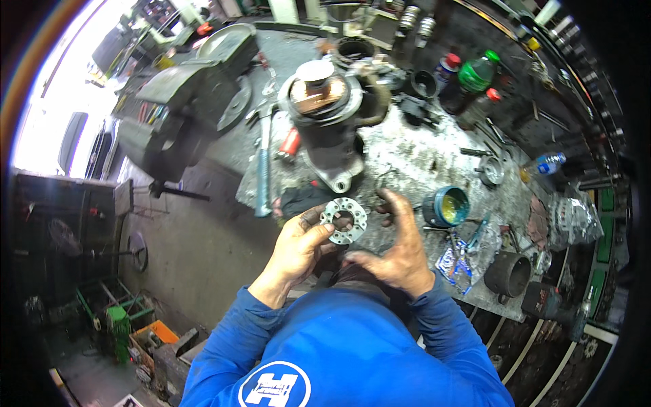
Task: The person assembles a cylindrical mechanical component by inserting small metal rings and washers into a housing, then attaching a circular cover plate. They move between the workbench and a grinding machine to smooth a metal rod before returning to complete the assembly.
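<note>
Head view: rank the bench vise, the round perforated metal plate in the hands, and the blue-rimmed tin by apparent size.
1. bench vise, by far the largest.
2 and 3. perforated metal plate and blue-rimmed tin look alike; the plate is held up nearer the camera, so no ranking.

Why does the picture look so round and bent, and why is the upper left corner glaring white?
In the head view a fisheye lens curves the workbench edges and leaves black corners; daylight from outside washes out the upper left, with a coloured fringe along the rim. The left hand, right hand and the metal ring sit evenly lit and fairly sharp at the centre.
</note>
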`<control>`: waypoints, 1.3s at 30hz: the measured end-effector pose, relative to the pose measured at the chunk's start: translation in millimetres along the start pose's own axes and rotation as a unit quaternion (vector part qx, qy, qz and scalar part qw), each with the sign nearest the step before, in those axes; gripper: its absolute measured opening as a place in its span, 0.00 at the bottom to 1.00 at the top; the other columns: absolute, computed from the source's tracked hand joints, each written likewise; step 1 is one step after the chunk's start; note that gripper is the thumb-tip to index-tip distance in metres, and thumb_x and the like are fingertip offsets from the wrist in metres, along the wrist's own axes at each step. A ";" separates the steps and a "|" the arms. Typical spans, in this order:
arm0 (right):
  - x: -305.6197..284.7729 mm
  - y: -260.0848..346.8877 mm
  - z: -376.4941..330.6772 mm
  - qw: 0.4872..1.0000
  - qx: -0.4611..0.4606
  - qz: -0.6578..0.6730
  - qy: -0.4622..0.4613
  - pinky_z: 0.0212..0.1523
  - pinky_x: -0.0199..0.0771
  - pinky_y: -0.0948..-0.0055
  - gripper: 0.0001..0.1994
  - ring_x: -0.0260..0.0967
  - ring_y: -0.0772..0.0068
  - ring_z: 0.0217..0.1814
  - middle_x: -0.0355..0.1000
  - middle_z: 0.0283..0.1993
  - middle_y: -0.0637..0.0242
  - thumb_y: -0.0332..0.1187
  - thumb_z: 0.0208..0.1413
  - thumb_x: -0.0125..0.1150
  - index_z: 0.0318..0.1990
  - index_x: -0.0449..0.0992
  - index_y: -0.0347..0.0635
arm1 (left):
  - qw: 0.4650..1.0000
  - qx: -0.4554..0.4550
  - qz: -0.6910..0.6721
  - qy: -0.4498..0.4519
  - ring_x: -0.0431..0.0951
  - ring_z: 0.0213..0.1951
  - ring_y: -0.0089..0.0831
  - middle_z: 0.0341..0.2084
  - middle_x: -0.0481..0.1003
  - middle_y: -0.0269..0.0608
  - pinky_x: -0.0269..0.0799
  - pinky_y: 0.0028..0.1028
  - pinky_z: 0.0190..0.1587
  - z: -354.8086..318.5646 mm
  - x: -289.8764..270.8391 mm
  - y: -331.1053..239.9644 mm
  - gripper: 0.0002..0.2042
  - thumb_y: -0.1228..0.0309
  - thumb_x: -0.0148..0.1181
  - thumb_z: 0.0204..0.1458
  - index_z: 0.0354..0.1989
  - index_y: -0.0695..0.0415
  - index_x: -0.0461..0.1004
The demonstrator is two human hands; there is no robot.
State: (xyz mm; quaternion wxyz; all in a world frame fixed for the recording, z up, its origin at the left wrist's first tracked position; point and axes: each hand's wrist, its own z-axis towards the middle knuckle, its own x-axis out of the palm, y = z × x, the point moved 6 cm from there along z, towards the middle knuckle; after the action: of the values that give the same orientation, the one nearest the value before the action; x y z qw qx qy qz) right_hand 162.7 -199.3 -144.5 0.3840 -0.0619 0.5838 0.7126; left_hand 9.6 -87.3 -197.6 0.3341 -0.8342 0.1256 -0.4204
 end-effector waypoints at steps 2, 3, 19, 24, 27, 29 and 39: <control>24.8 -11.7 -13.7 0.988 0.135 0.068 0.035 0.59 0.75 0.61 0.53 0.72 0.58 0.63 0.71 0.64 0.50 0.46 0.42 0.86 0.73 0.61 0.36 | 0.999 0.032 -0.022 -0.030 0.80 0.58 0.39 0.59 0.77 0.50 0.78 0.42 0.62 -25.2 -32.9 -9.1 0.24 0.73 0.58 0.67 0.69 0.67 0.65; 37.4 -14.5 -17.8 0.986 0.154 0.020 0.067 0.56 0.76 0.62 0.48 0.75 0.61 0.57 0.76 0.58 0.53 0.44 0.46 0.83 0.72 0.63 0.37 | 0.997 0.045 -0.029 -0.048 0.80 0.57 0.40 0.58 0.78 0.50 0.79 0.42 0.60 -36.7 -51.3 -12.9 0.24 0.72 0.59 0.66 0.69 0.67 0.65; 466.8 140.6 -28.6 0.831 -0.120 -0.150 0.522 0.58 0.78 0.53 0.29 0.77 0.44 0.57 0.78 0.54 0.48 0.46 0.57 0.71 0.61 0.74 0.38 | 0.896 0.080 -0.079 -0.430 0.82 0.52 0.35 0.52 0.81 0.41 0.82 0.42 0.50 -344.9 -529.2 8.8 0.18 0.66 0.56 0.65 0.61 0.58 0.75; 599.1 183.5 45.2 0.762 -0.162 -0.177 0.601 0.58 0.78 0.52 0.30 0.76 0.42 0.57 0.78 0.54 0.47 0.49 0.58 0.70 0.62 0.75 0.38 | 0.678 -0.001 -0.068 -0.732 0.84 0.36 0.39 0.39 0.83 0.44 0.82 0.44 0.38 -462.2 -725.9 147.3 0.16 0.61 0.54 0.63 0.48 0.60 0.80; 696.7 201.9 110.3 0.757 -0.176 -0.191 0.599 0.57 0.78 0.51 0.30 0.77 0.42 0.57 0.78 0.54 0.47 0.49 0.57 0.70 0.61 0.75 0.40 | 0.629 -0.037 -0.326 -0.705 0.84 0.40 0.43 0.42 0.82 0.45 0.82 0.56 0.39 -523.0 -753.5 251.5 0.15 0.61 0.62 0.57 0.45 0.59 0.79; 761.6 224.4 147.0 0.764 -0.207 -0.187 0.582 0.56 0.78 0.50 0.29 0.77 0.42 0.56 0.77 0.54 0.46 0.49 0.56 0.70 0.59 0.76 0.40 | 0.751 -0.259 0.181 -0.580 0.86 0.36 0.43 0.33 0.85 0.45 0.83 0.46 0.40 -549.2 -759.7 254.7 0.10 0.64 0.65 0.53 0.39 0.56 0.82; 980.7 337.2 338.0 0.724 -0.247 -0.147 0.628 0.57 0.77 0.51 0.29 0.76 0.43 0.57 0.77 0.55 0.49 0.47 0.56 0.70 0.61 0.75 0.41 | 0.773 -0.143 0.390 -0.479 0.83 0.45 0.62 0.38 0.83 0.61 0.77 0.51 0.43 -510.7 -935.8 37.2 0.17 0.57 0.60 0.57 0.38 0.60 0.84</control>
State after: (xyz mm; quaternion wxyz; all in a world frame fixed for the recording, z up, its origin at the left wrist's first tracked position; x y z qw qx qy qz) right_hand -608.4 556.0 -301.1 0.0011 -0.6728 0.4785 0.5642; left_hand -964.3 113.2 -583.8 0.3632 -0.8451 0.3227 0.2231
